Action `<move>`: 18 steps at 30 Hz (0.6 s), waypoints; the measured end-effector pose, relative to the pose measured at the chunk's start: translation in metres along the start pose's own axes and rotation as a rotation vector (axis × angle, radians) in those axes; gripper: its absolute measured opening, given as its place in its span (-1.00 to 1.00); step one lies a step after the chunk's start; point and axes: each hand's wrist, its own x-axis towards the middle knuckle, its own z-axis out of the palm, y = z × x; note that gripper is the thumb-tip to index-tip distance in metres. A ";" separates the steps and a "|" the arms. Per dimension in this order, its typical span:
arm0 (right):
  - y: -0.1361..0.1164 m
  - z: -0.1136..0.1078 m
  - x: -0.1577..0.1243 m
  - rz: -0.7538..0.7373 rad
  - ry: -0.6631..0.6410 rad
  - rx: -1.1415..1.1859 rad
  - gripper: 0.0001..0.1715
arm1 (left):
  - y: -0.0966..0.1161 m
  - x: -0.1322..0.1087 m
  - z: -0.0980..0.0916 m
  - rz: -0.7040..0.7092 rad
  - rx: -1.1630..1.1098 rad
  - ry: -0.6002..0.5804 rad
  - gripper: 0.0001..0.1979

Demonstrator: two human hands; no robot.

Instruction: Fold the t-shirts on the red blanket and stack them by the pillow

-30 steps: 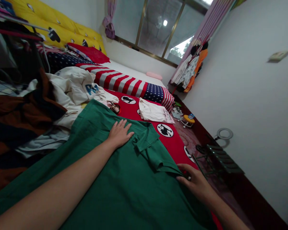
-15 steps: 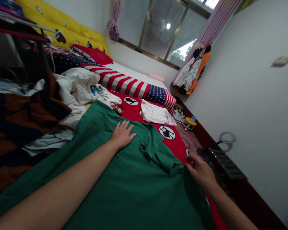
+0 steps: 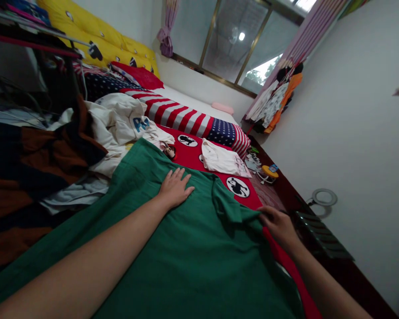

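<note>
A green shirt (image 3: 186,248) lies spread over a red cloth (image 3: 216,153) printed with black-and-white round figures. My left hand (image 3: 175,189) rests flat on the shirt's upper part, fingers spread. At the right, my right hand (image 3: 279,226) pinches the shirt's edge near the sleeve (image 3: 228,201) and lifts it a little off the red cloth. Folds run through the fabric between the two hands. Beyond the shirt lies a folded white shirt (image 3: 222,157).
White clothes (image 3: 116,119) and a brown-and-navy striped garment (image 3: 36,177) are heaped at the left. Behind stands a bed with a flag-patterned cover (image 3: 182,117). A yellow stool (image 3: 269,172) and a ring light (image 3: 325,197) are by the right wall.
My right hand has pulled the shirt's edge outward and slightly up, so the bunched sleeve area is straighter. My left hand stays flat on the shirt. The view has shifted slightly.
</note>
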 end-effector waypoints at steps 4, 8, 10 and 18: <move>0.030 -0.016 0.036 0.189 0.254 -0.180 -0.66 | 0.000 0.000 0.000 -0.011 -0.006 -0.004 -0.40; 0.007 -0.007 0.060 0.056 0.309 -0.107 -0.65 | 0.000 0.001 0.001 0.004 -0.005 -0.004 -0.39; -0.012 0.004 0.071 0.089 0.201 -0.065 -0.65 | 0.000 0.001 0.000 0.006 0.005 -0.002 -0.39; -0.033 0.029 0.114 0.305 -0.113 0.085 -0.87 | 0.001 -0.002 -0.002 0.003 0.035 0.004 -0.40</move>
